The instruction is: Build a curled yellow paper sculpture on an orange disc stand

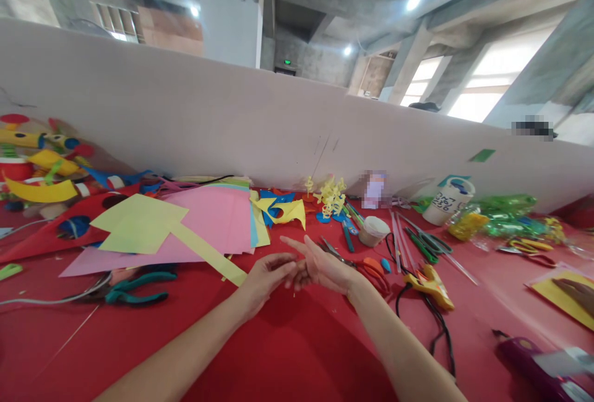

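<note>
As left hand point(265, 275) and right hand point(328, 266) meet, one pale yellow strip point(206, 256) ends near the left wrist

Where counts are clear: 2 hands, 1 strip, 1 broad angular piece point(139, 219) in the same pale yellow, 1 pink sheet point(218, 216) topping a paper stack (landmark; layers beneath not countable). Near side of pink sheet: 1 pair of teal-handled pliers point(121, 294). Right of pink sheet: 1 yellow cutout point(292, 211), 1 white cup point(374, 230), 1 white bucket point(443, 204) with handwriting, 1 pair of orange-handled scissors point(374, 270), 1 yellow glue gun point(431, 287). All on 1 red tabletop point(278, 352).

Grip: both hands right of pink sheet, on its near side. Left half closed, fingers bent, thumb along the index. Right partly spread, thumb and index stretched out, other fingers curled toward the left fingertips. Fingers of both touch or overlap; anything pinched between them is hidden, cannot tell.

Strip: long, narrow, straight, plain. Runs from the broad piece, over the pink sheet's near edge, to past its near right corner. Contact with the wrist: cannot tell. Broad piece: stepped outline, several corners, lies over the pink sheet's left part. No visible gap to the strip; joined or just overlapping, cannot tell.
</note>
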`<state>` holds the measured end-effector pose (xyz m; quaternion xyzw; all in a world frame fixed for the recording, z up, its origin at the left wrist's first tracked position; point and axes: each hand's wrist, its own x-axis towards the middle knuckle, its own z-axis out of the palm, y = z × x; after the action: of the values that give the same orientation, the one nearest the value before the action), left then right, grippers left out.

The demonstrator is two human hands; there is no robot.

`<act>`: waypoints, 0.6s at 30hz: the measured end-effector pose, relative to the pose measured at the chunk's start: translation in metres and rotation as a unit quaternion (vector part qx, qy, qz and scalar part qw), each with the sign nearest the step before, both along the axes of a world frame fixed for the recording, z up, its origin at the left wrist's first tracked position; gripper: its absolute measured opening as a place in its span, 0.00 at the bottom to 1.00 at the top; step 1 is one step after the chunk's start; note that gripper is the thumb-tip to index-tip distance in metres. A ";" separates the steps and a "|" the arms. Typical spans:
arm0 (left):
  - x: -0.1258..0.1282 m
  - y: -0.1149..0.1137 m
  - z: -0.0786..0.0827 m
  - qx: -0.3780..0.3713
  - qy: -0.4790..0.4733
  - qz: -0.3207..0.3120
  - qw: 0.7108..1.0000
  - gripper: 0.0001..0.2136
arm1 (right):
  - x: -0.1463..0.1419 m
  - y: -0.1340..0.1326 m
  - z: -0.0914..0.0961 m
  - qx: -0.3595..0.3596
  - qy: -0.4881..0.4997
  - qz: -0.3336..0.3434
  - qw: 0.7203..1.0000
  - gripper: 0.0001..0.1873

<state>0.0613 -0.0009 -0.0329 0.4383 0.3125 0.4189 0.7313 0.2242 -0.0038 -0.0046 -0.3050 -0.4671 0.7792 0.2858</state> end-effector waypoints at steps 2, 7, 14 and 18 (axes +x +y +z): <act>0.000 0.000 -0.002 0.081 0.085 0.031 0.993 0.07 | 0.000 0.000 0.001 -0.008 -0.003 0.005 1.000 0.31; -0.005 0.000 -0.005 0.274 0.235 0.115 0.925 0.04 | 0.006 0.002 -0.001 0.000 -0.027 -0.052 0.998 0.30; -0.007 -0.004 -0.007 0.418 0.369 0.140 0.818 0.09 | 0.007 0.020 -0.031 0.181 -0.228 -0.223 0.930 0.25; -0.004 -0.015 -0.008 0.565 0.421 0.132 0.697 0.22 | 0.002 0.023 -0.041 0.255 -0.250 -0.258 0.898 0.20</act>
<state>0.0569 -0.0156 -0.0409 0.8539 0.3468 0.3805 0.0757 0.2264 0.0196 -0.0455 -0.5161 -0.6111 0.4303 0.4184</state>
